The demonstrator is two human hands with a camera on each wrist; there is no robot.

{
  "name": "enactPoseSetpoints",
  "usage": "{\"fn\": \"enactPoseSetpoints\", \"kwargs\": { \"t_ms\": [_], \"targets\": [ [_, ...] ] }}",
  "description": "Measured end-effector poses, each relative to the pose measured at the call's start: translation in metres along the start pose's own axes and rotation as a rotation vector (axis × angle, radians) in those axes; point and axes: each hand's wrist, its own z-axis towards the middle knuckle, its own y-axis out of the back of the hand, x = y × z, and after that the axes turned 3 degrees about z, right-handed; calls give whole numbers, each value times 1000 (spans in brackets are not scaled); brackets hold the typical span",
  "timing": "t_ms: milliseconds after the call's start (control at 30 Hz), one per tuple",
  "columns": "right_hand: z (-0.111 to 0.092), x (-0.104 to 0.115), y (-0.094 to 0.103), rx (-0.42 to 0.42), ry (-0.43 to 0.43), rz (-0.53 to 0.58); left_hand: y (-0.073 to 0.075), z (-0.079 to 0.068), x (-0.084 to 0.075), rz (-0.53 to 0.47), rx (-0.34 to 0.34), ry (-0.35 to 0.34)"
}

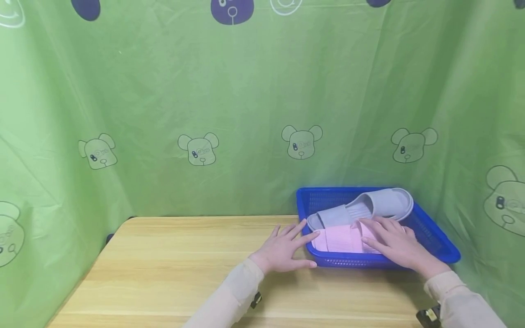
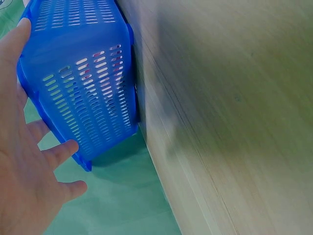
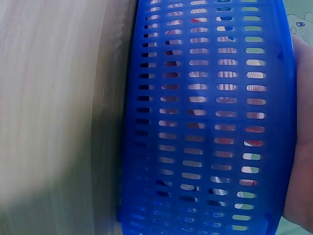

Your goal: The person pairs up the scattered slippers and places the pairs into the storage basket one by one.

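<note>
A blue plastic basket (image 1: pixel 451 256) stands at the right of the table, holding grey slippers (image 1: pixel 387 202) at the back and pink slippers (image 1: pixel 340 238) along the front. My left hand (image 1: pixel 283 250) is at the basket's left front corner, fingers spread and fingertips by the rim. Above the front rim, my right hand (image 1: pixel 395 243) lies over the right part of the pink slippers with its fingers extended; it partly hides them. In the left wrist view, the left hand (image 2: pixel 24 161) appears beside the slotted basket wall (image 2: pixel 73 44). The right wrist view shows little of the right hand (image 3: pixel 301 147).
The wooden table (image 1: pixel 176 264) extends left of the basket. A green curtain (image 1: pixel 246 91) with bear faces hangs behind and at both sides, close to the basket's back and right. Small black devices (image 1: pixel 428 316) show near the wrists.
</note>
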Motion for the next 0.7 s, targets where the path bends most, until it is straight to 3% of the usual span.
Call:
{"fn": "enactPoseSetpoints", "kwargs": {
  "t_ms": [700],
  "targets": [
    [0,1,-2,11,-45,28,-6,2,1,-7,-22,-2]
  ]
}}
